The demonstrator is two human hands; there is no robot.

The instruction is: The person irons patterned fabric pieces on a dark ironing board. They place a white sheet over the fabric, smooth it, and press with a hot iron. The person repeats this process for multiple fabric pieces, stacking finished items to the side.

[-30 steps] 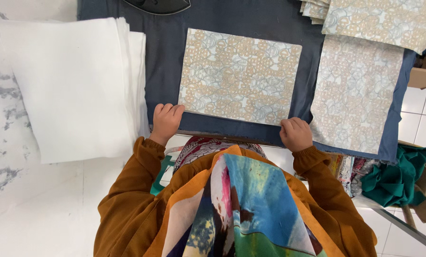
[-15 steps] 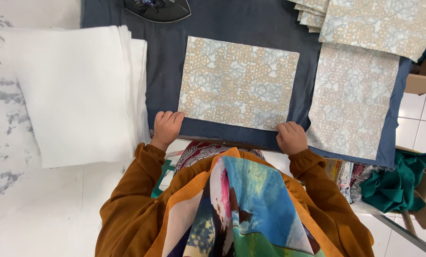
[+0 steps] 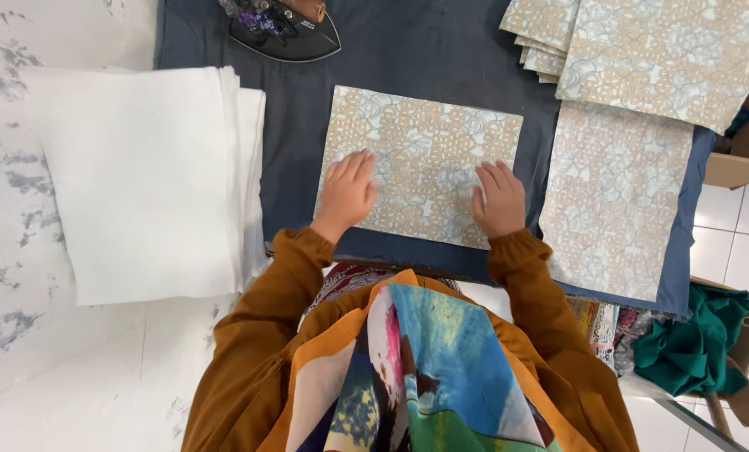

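Lying now flat with open fingers, left hand and right hand are pressing the patterned fabric piece, no longer gripping its near edge.

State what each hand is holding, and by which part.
Nothing is gripped: left hand and right hand lie flat, palms down, on the patterned fabric piece.

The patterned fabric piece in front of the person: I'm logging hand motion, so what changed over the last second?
Both hands moved from its near edge up onto it: the left hand and right hand now lie flat on the patterned fabric piece. Nothing is gripped. The piece, the white stack and the iron stayed put.
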